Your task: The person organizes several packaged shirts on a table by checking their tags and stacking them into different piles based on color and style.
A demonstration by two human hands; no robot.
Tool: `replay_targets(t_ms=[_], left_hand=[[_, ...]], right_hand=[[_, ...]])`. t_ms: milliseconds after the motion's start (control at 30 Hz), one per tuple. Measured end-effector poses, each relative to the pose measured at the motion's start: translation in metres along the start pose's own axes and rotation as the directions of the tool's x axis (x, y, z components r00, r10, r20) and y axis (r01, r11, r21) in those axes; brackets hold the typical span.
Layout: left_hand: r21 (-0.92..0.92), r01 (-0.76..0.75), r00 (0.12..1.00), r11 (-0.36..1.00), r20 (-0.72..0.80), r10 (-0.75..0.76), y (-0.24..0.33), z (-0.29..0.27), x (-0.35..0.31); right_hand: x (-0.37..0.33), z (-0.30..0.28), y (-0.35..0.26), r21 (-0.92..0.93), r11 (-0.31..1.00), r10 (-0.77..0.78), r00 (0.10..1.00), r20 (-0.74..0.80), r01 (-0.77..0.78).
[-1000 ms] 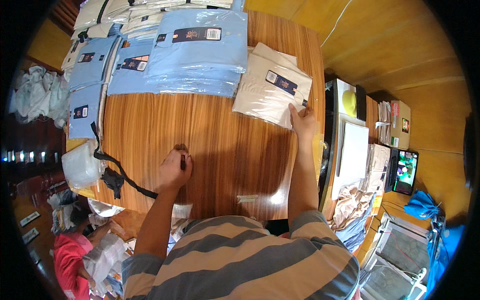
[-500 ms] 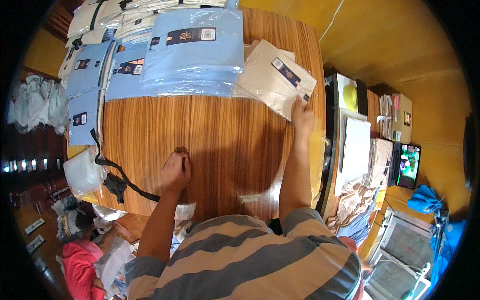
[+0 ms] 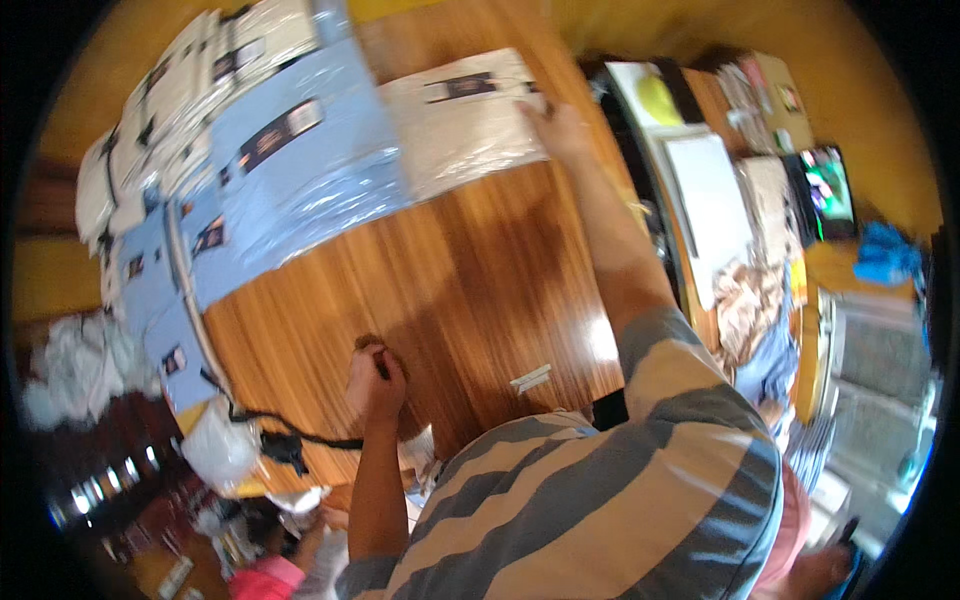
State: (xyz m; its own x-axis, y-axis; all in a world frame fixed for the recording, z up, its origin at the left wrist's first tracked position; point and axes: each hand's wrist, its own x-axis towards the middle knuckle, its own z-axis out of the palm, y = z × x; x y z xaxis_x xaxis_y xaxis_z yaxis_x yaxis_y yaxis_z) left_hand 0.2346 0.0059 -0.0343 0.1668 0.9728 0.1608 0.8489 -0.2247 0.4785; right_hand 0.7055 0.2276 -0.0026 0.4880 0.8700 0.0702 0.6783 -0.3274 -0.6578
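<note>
Beige cloth, folded flat into a rectangle inside a clear plastic sleeve, makes up the package (image 3: 460, 135) just left of the fingers of your right hand (image 3: 562, 132). Your thumb lies at that package's right edge, near the upper corner, with the other fingers beside it; blur hides whether you are pinching the plastic or only touching it. Across the package's upper part, left of those fingers, runs a dark rectangular cardboard tag (image 3: 462, 87).

Farther left of your right fingers, next to the beige package, sits a stack of light blue folded garments in shiny clear plastic (image 3: 325, 180); you cannot tell whether the two overlap at their border. Beyond that stack, on the side away from your right fingers, are more beige garments in plastic (image 3: 165, 95).

Your left hand (image 3: 378, 388) is nearer your body, its fingers curled into a fist over the brown wood-grain surface (image 3: 490, 270); whether they enclose anything is unclear. Left of and below those fingers trails a thin black fabric strip (image 3: 310, 435), with a whitish, translucent plastic bundle (image 3: 220, 445) farther out. To the right of your left fingers, a short pale strip of tape (image 3: 531, 378) lies on the surface.
</note>
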Motion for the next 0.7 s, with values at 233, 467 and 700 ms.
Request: replay_targets(t_ms=[233,467,700], left_hand=[[0.025,0.005,1.000,1.000,0.006,-0.005,0.007,0.001,0.005],[0.021,-0.059,0.997,0.998,-0.043,0.060,0.006,-0.002,0.005],[0.030,-0.128,0.988,0.991,-0.082,0.130,0.007,-0.006,0.005]], right_hand=[[-0.014,-0.007,0.005,-0.064,0.976,-0.205,0.978,0.029,0.207],[-0.019,-0.019,0.013,-0.133,0.871,-0.410,0.848,0.334,0.473],[-0.053,-0.020,0.009,-0.138,0.928,-0.315,0.928,0.200,0.345]])
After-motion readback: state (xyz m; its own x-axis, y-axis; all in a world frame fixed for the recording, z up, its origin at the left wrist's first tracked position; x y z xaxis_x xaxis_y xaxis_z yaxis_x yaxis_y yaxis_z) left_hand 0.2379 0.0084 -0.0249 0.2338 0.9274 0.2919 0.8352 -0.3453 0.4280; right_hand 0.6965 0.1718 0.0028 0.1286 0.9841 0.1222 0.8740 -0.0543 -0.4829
